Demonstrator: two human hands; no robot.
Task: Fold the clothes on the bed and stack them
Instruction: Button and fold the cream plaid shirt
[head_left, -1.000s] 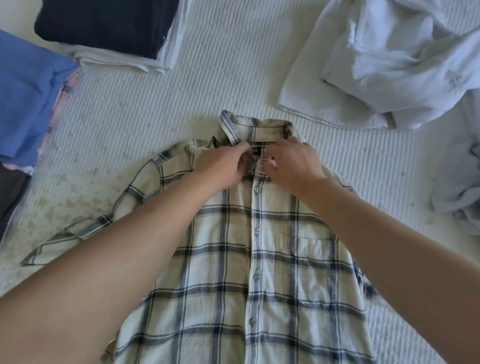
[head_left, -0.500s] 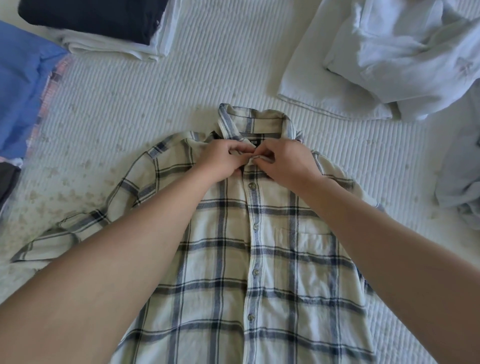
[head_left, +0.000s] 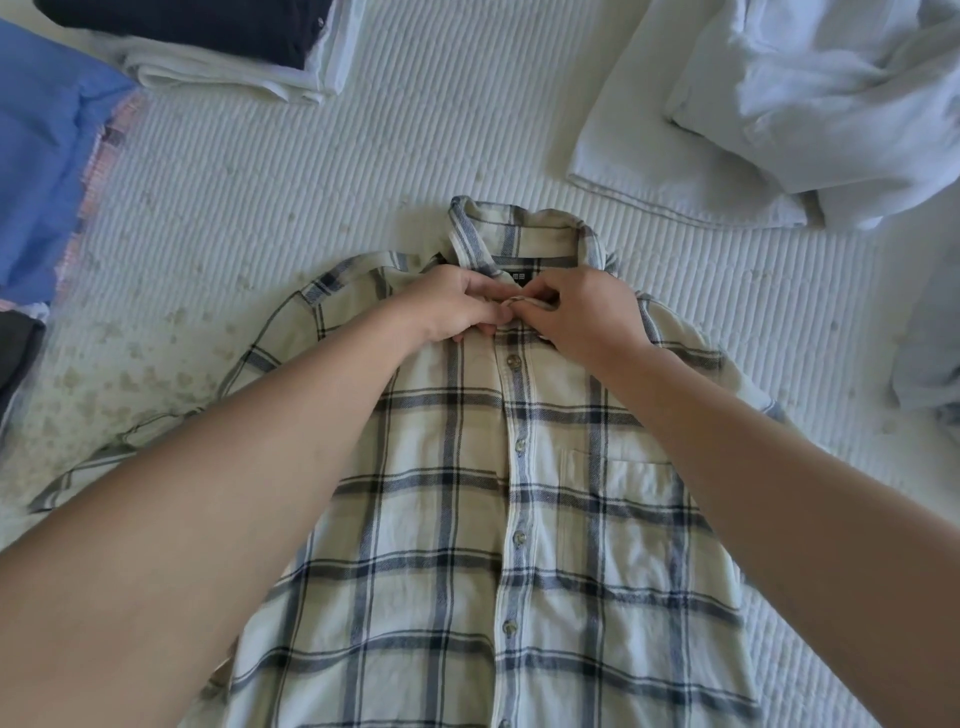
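A cream shirt with a navy plaid pattern (head_left: 467, 519) lies face up and buttoned on the white bed (head_left: 415, 156), collar pointing away from me. Just below the collar, my left hand (head_left: 457, 306) pinches the left edge of the shirt's top placket. My right hand (head_left: 587, 312) pinches the right edge beside it, thumb and fingers curled on the fabric. The two hands touch at the neck opening. One sleeve stretches out to the left under my left forearm.
A folded stack, dark garment on white ones (head_left: 218, 47), sits at the top left. Blue folded clothes (head_left: 41, 156) and a dark item (head_left: 15, 358) lie along the left edge. Unfolded white garments (head_left: 779, 104) are heaped at the top right, pale blue cloth (head_left: 930, 364) at the right.
Both hands stay at the collar, working the top of the placket. The view has shifted slightly, so the shirt sits a little lower in the frame.
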